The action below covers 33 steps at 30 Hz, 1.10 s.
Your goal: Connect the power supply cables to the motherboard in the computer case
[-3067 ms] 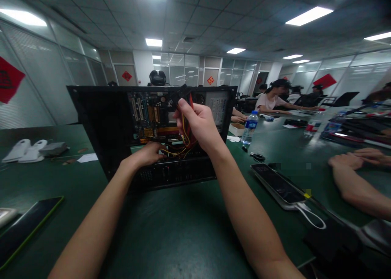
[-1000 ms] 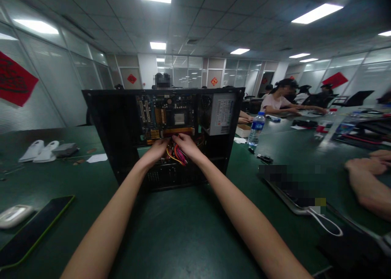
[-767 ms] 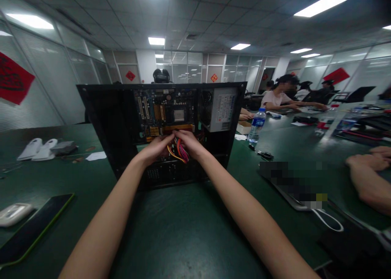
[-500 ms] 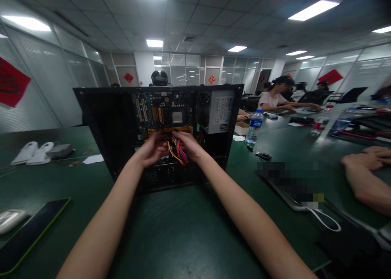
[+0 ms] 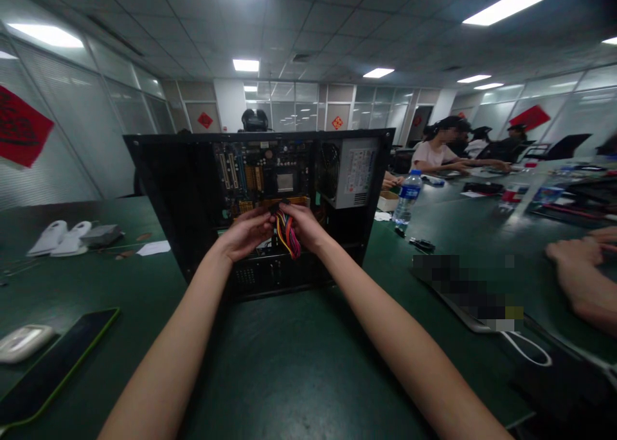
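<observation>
An open black computer case [image 5: 173,202] stands upright on the green table in front of me. Inside it are a motherboard [image 5: 263,154] and, at upper right, a silver power supply [image 5: 355,173]. My right hand [image 5: 306,227] is closed on a bundle of coloured power cables [image 5: 289,237], whose loop hangs down below the fingers. My left hand [image 5: 245,234] is beside it, its thumb and fingers pinched together at the bundle's upper left end. Exactly what the left fingertips grip is too small to make out.
A dark phone with a green edge [image 5: 58,363] and a pale rounded device [image 5: 26,342] lie at left. To the right stand a water bottle [image 5: 409,199] and a blurred-out dark device with a white cord [image 5: 527,350]. Another person's hands [image 5: 578,254] rest at far right.
My left hand has closed in on the cable bundle, and its fingers have drawn together. My right hand keeps its hold. The whole view has shifted slightly.
</observation>
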Available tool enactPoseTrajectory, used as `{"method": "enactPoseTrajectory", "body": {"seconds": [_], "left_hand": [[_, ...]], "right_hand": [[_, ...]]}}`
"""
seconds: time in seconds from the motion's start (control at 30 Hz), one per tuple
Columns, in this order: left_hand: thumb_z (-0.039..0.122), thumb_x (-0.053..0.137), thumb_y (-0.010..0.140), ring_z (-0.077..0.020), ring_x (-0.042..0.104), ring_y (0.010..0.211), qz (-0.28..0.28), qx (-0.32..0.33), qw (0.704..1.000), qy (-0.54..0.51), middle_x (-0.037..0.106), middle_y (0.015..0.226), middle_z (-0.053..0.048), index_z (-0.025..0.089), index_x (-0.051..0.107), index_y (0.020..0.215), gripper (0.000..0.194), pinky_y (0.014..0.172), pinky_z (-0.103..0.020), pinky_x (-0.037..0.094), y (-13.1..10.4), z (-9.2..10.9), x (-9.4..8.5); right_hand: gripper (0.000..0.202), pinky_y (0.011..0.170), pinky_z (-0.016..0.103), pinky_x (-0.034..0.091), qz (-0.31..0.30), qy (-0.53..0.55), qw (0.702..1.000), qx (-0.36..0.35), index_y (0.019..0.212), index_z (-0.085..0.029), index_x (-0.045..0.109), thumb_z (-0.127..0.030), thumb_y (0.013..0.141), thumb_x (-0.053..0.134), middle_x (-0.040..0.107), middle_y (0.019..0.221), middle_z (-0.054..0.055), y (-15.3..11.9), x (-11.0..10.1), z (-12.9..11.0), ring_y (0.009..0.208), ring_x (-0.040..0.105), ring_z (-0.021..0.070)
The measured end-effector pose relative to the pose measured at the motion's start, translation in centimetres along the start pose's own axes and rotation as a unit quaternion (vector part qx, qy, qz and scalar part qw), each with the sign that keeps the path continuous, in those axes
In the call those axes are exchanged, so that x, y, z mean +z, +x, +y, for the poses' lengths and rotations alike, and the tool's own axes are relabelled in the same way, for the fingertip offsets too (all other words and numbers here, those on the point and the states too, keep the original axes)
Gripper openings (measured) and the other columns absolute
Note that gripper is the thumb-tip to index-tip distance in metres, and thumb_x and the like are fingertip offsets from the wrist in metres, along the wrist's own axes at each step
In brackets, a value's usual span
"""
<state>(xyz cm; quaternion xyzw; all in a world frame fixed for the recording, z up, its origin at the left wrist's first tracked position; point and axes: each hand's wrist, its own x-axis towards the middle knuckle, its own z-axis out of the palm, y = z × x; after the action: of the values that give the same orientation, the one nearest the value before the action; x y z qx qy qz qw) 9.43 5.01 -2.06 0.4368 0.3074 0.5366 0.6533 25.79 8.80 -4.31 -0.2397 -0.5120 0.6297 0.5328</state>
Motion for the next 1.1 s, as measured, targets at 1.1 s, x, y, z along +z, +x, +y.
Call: {"method": "enactPoseTrajectory", "body": {"seconds": [1.1], "left_hand": [[0.028, 0.098, 0.052, -0.0057, 0.054, 0.060, 0.052, 0.034, 0.997, 0.036, 0.069, 0.077, 0.001, 0.013, 0.074, 0.080, 0.040, 0.061, -0.020, 0.046, 0.19, -0.62, -0.35]], "right_hand": [[0.051, 0.050, 0.024, 0.028, 0.007, -0.129, 0.981, -0.146, 0.068, -0.018, 0.057, -0.066, 0.068, 0.075, 0.050, 0.058, -0.005, 0.37, 0.23, 0.59, 0.053, 0.040, 0.0083]]}}
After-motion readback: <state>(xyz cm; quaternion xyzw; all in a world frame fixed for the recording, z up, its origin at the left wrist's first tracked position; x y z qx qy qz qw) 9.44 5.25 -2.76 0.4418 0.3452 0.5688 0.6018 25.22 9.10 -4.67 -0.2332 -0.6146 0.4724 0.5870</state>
